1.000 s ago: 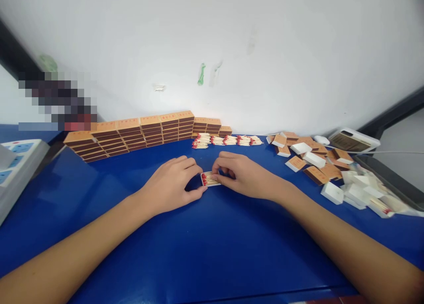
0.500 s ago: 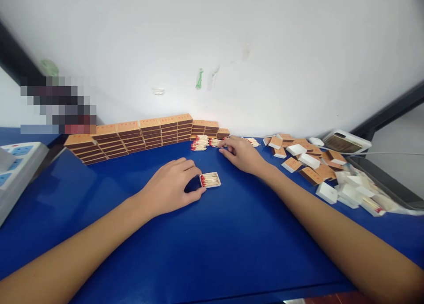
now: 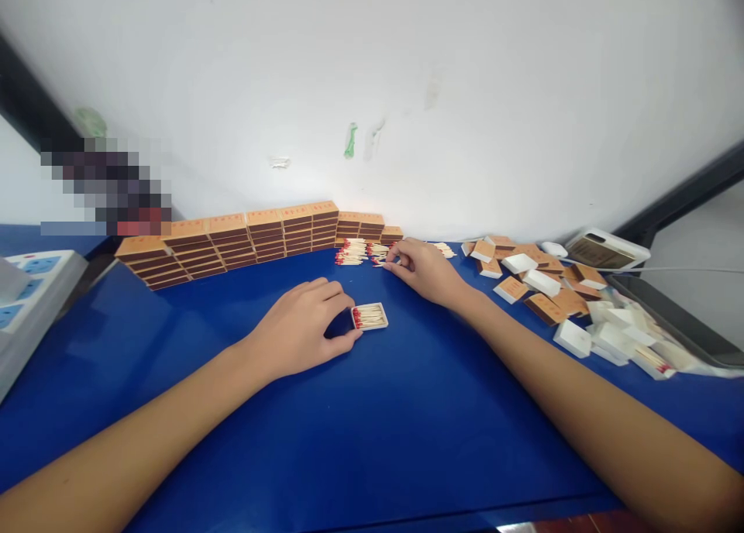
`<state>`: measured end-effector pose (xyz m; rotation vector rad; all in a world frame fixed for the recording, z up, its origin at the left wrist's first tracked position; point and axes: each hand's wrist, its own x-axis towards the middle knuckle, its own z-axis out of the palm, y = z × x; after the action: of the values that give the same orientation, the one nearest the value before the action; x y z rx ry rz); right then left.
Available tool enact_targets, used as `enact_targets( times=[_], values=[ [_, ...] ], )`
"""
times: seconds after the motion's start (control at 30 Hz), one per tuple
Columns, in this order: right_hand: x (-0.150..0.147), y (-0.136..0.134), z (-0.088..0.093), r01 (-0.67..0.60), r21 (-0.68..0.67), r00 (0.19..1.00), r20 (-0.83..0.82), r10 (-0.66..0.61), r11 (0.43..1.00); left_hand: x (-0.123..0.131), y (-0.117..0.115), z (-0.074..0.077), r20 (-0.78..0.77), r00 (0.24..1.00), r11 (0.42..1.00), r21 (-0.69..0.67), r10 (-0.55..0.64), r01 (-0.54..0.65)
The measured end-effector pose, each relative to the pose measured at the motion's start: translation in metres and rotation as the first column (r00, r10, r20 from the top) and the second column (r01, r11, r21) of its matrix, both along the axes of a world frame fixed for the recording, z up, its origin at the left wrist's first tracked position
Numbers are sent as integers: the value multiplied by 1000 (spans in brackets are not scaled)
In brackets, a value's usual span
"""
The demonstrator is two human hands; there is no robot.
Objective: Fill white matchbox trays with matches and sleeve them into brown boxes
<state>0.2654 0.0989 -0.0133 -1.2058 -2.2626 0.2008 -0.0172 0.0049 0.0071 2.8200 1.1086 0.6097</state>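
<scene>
A small white matchbox tray (image 3: 382, 325) lies on the blue table, filled with red-tipped matches (image 3: 368, 314). My left hand (image 3: 308, 324) grips its left end between thumb and index finger. Farther back, by the wall, my right hand (image 3: 427, 269) has thumb and index finger pinched together over loose matches. A match (image 3: 379, 264) with a red head pokes out at those fingertips. To their left is a pile of loose matches (image 3: 351, 252), and more matches (image 3: 445, 249) show behind the right hand, which hides part of them.
Stacked matchboxes (image 3: 249, 235) line the wall at the left. On the right lie scattered matchbox sleeves (image 3: 546, 307) and white trays (image 3: 610, 339), beside a dark flat device (image 3: 677, 320) and a white box-shaped object (image 3: 610, 248). A power strip (image 3: 35, 300) stands at the left edge.
My right fingertips have drawn slightly toward me, and a match now shows at them. My left hand and the tray have stayed in place.
</scene>
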Motion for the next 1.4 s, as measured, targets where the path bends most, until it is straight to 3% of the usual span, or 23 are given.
enact_targets(
  times=[0.27,0.87,1.23,1.4],
  values=[
    [0,-6,8,-40,-86,996,72,46,995,1,0,0,-2,1000,1000,-2,-3,3],
    [0,-7,6,-3,-49,998,68,6,999,1,0,2,0,1000,1000,-3,-8,8],
    [-6,-12,7,-90,-109,995,42,95,990,1,-1,3,-7,1000,1000,2,-4,4],
    [-7,-12,6,-13,-128,999,37,18,992,1,0,3,-9,1000,1000,5,-7,7]
  ],
)
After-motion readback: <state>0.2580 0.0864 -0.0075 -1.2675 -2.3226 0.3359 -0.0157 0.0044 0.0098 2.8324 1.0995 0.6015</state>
